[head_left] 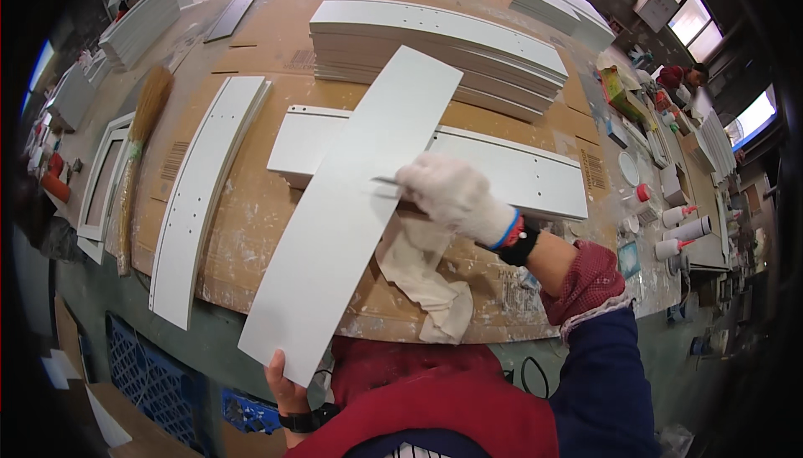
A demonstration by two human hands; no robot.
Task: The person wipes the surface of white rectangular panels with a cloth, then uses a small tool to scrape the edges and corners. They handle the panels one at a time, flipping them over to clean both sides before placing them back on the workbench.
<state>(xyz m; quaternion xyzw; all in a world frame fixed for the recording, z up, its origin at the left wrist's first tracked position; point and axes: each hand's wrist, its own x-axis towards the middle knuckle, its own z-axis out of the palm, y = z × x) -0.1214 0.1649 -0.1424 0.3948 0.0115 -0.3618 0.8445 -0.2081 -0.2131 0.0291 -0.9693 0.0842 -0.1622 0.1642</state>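
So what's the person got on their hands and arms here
The right hand wears a white knit glove with a blue cuff edge, then a black wrist strap. That arm has a red patterned inner sleeve under a dark blue outer sleeve. The left hand is bare, with a black band at the wrist.

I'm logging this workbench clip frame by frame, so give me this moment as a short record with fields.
Setting: cardboard-covered workbench
Left hand: bare, grips the near end of a long white panel lying diagonally
Right hand: white glove, holds a thin metal tool to the panel's edge
Under the panel: another white panel, lying crosswise
By the right hand: crumpled cloth
Behind: stack of white panels
Left side: broom
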